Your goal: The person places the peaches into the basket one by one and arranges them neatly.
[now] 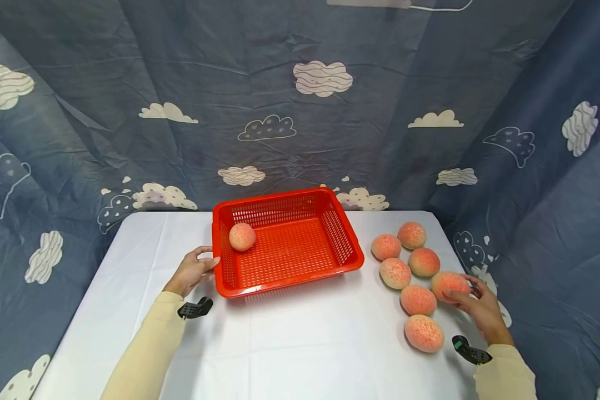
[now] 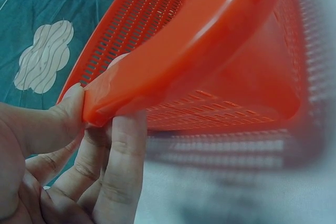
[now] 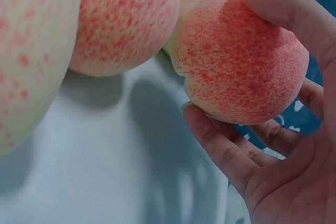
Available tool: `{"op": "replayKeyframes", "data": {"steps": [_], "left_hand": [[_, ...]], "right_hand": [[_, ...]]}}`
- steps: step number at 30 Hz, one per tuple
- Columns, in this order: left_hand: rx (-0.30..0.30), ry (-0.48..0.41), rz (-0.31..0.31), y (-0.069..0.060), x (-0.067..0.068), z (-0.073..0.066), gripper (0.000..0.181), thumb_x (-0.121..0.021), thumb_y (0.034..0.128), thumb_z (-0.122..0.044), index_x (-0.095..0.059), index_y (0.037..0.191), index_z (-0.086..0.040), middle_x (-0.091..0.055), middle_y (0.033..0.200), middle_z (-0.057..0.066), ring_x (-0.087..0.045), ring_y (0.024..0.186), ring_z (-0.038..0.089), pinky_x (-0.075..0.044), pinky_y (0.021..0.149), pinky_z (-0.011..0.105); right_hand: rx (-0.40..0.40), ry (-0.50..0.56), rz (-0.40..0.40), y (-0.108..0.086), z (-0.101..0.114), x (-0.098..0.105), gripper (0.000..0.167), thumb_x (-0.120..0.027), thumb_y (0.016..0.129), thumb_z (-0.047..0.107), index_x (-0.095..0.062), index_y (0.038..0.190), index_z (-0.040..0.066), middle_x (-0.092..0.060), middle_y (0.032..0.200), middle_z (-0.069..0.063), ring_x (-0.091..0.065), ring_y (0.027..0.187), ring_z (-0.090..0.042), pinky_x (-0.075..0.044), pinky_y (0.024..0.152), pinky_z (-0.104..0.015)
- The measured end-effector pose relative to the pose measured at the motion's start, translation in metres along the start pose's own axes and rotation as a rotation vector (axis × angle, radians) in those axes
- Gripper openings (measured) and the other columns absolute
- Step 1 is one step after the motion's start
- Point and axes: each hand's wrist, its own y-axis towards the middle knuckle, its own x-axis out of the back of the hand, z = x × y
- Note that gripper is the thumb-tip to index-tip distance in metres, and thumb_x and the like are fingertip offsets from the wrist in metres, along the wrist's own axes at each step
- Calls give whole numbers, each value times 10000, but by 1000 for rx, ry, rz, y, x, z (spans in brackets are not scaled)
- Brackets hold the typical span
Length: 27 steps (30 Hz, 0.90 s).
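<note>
A red plastic basket (image 1: 285, 280) with slotted walls stands at the back middle of the table, one peach (image 1: 242, 237) lying in its left part. My left hand (image 1: 192, 272) pinches the basket's left rim between thumb and fingers; the left wrist view shows the thumb on one side of the rim (image 2: 173, 51) and fingers beneath. On the right, my right hand (image 1: 480, 308) grips a pink-speckled peach (image 3: 241, 56), thumb over its top and fingers curled round its far side and underneath. Whether that peach touches the table is hard to tell.
Several more peaches (image 1: 418, 300) lie in a loose cluster left of the right hand. The white-covered table (image 1: 300, 350) ends at a dark cloud-print curtain (image 1: 270, 66) behind and at both sides.
</note>
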Motion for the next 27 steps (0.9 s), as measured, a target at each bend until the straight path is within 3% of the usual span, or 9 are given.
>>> {"op": "replayKeyframes", "data": {"steps": [5, 12, 15, 17, 19, 23, 27], "left_hand": [[-17, -6, 6, 0, 2, 1, 489, -572, 963, -88, -342, 1385, 3, -629, 855, 8, -572, 711, 119, -527, 643, 234], [-13, -9, 12, -1, 1, 1, 497, -576, 964, -98, -347, 1395, -5, -630, 866, 8, -570, 690, 105, -526, 642, 239], [-6, 0, 12, -1, 2, 2, 506, -577, 964, -103, -341, 1401, -5, -628, 871, 16, -565, 685, 109, -523, 638, 240], [-7, -4, 9, -1, 2, 1, 497, -577, 962, -94, -346, 1394, -5, -626, 860, 14, -564, 685, 111, -524, 636, 240], [-12, -11, 11, -1, 2, 1, 497, -577, 961, -90, -345, 1392, -1, -625, 855, 13, -565, 687, 111, -526, 638, 241], [-5, -18, 13, 0, 1, 1, 497, -577, 962, -88, -344, 1392, -3, -624, 853, 13, -568, 686, 109, -528, 639, 244], [-8, -17, 12, -1, 1, 1, 499, -580, 961, -91, -344, 1391, -2, -628, 871, 26, -566, 690, 111, -525, 639, 244]], "right_hand": [[58, 16, 38, 5, 3, 1, 905, -758, 837, 343, -206, 1487, 39, -312, 1369, -199, -506, 878, 22, -545, 761, -241], [205, 166, 66, 48, -41, 8, 678, -805, 789, 325, -397, 1326, 260, -433, 1153, 48, -592, 872, -1, -549, 698, -217], [218, 112, 92, 39, -24, 3, 633, -763, 835, 322, -394, 1340, 227, -432, 1218, 5, -564, 931, -18, -542, 730, -215], [204, 59, 96, 22, 1, -3, 622, -734, 865, 303, -374, 1352, 161, -394, 1289, -65, -531, 950, -17, -532, 748, -197], [185, 6, 110, 7, 25, -7, 662, -705, 888, 316, -329, 1386, 96, -345, 1362, -131, -485, 1016, -63, -513, 762, -167], [180, -37, 127, -5, 51, -16, 765, -703, 885, 352, -256, 1409, 19, -297, 1415, -213, -449, 1076, -149, -483, 741, -116], [191, -44, 150, -4, 62, -25, 799, -707, 880, 359, -238, 1439, 36, -297, 1427, -224, -429, 1156, -264, -501, 858, -243]]}}
